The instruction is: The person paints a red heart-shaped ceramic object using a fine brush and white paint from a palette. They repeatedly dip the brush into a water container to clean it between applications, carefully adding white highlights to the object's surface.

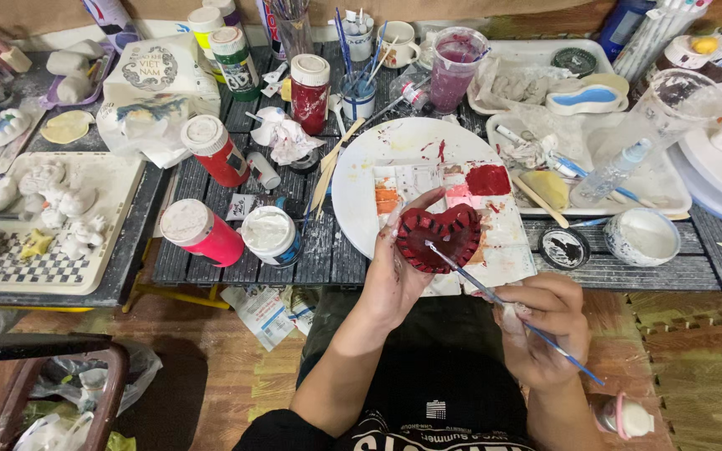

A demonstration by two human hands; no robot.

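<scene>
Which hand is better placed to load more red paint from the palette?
Right. The right hand holds the brush, its tip on the red heart dish; the red paint blob lies just beyond. The left hand is busy gripping the dish.

Centre frame, the heart dish (439,236) looks like matt, chalky plaster under wet, glossy red paint. The brush (511,311) has a smooth blue handle. The plate (361,179) is smooth and paint-smeared. Lower left, the jars (202,232) are shiny plastic; the table (653,271) is slatted, dark and stained.
</scene>
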